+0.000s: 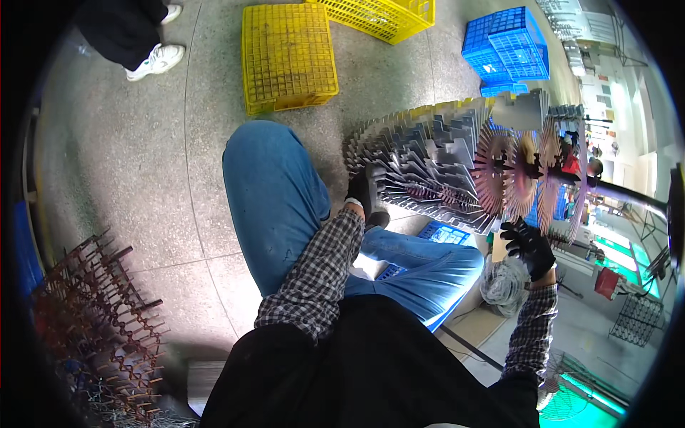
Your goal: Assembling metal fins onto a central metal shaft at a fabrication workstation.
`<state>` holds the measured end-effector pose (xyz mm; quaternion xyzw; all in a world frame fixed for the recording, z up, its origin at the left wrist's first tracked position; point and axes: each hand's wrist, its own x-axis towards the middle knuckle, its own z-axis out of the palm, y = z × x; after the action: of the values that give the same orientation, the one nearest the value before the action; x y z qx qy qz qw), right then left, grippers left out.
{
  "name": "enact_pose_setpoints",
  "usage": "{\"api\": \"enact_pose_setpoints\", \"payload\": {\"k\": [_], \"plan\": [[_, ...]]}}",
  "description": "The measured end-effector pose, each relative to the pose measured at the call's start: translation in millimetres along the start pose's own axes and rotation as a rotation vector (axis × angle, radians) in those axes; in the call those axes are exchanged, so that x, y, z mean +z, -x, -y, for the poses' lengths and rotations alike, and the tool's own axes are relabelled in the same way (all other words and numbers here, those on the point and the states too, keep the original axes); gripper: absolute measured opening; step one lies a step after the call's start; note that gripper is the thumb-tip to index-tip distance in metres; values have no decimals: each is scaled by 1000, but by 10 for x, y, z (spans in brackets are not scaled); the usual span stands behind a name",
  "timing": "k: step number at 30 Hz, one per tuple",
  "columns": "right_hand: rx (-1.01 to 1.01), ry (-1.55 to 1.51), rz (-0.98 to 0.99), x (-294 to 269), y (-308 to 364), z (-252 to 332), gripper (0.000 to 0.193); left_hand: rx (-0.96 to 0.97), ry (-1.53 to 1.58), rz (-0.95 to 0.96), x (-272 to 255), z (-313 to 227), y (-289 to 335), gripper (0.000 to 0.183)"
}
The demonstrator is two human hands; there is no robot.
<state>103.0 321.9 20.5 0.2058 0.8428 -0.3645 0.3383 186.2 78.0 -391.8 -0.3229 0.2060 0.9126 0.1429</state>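
Observation:
A long rack (428, 153) hung with rows of thin grey metal plates stands in front of me. At its right end, coppery plates (521, 171) fan out in rings around a dark central rod (628, 196). My left hand (364, 191), in a black glove, reaches to the left end of the rack and is against the plates there; its fingers are mostly hidden. By the lower edge of the coppery rings is my right hand (529, 250), also black-gloved, with its fingers apart and bent. I see nothing held in it.
A yellow crate (289, 57) lies on the floor ahead, with another yellow crate (385, 18) behind it. Blue crates (506, 46) are stacked far right. Rusty hooked racks (107, 314) stand at left. Coiled wire (504, 285) lies near my right knee. A person's shoe (155, 62) shows far left.

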Motion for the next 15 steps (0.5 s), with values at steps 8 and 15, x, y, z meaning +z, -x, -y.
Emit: {"api": "enact_pose_setpoints", "payload": {"k": [8, 15], "plan": [[-80, 124, -15, 113, 107, 122, 34, -131, 237, 62, 109, -220, 93, 85], [-96, 107, 2, 75, 69, 103, 34, -201, 318, 63, 119, -304, 86, 86]]}}
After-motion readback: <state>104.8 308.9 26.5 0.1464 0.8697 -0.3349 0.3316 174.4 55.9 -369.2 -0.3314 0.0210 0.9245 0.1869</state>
